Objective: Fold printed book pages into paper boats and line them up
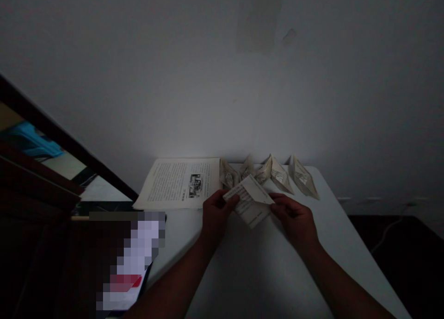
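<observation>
Between my two hands, above the white table (263, 272), is a folded sheet of printed paper (250, 201), squarish and turned cornerwise. My left hand (217, 212) pinches its left corner, thumb on top. At the right corner, my right hand (293, 215) grips the paper between thumb and fingers. Just beyond the sheet stand several folded paper boats in a row, among them one at the right end (304, 176) and another beside it (279, 174). The held sheet partly hides the boats behind it.
An open printed page or book (169, 182) lies at the table's back left, against the wall (222, 78). A device with a pixelated screen (138, 249) is at the left edge. A dark-framed opening (65, 134) slants at far left, and a cable (390, 226) hangs at right.
</observation>
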`<state>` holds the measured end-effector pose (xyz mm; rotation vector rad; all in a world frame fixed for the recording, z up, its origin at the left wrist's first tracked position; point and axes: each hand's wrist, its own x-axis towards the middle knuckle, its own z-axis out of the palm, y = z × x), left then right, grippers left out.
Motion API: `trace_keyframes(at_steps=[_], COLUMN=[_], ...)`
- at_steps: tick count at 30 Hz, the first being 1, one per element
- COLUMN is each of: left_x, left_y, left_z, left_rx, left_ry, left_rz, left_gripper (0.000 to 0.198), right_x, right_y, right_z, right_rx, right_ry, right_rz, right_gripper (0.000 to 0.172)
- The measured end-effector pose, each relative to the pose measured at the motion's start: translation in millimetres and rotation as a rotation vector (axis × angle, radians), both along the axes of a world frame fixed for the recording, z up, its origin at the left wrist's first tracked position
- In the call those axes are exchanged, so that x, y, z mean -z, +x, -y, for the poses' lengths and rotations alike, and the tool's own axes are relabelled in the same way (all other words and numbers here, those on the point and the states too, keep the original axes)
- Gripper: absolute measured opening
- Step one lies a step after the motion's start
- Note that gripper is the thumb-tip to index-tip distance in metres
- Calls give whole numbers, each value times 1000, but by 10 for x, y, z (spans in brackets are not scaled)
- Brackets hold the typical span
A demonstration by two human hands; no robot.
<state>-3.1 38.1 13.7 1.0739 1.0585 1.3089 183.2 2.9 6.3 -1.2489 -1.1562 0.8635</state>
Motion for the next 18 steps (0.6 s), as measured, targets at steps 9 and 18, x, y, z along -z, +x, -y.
trace_keyframes(at_steps=[9, 18], left_x=[22, -29], left_y=[8, 19], left_z=[-5, 17], left_rx=[7, -2], left_ry=[-16, 7], left_rz=[5, -39], left_gripper=[23, 25], right_x=[-83, 31], right_y=[-47, -30], right_z=[-11, -36], right_rx=[14, -9], right_ry=[-86, -46], right_rz=[-119, -253], right_gripper=[22, 25])
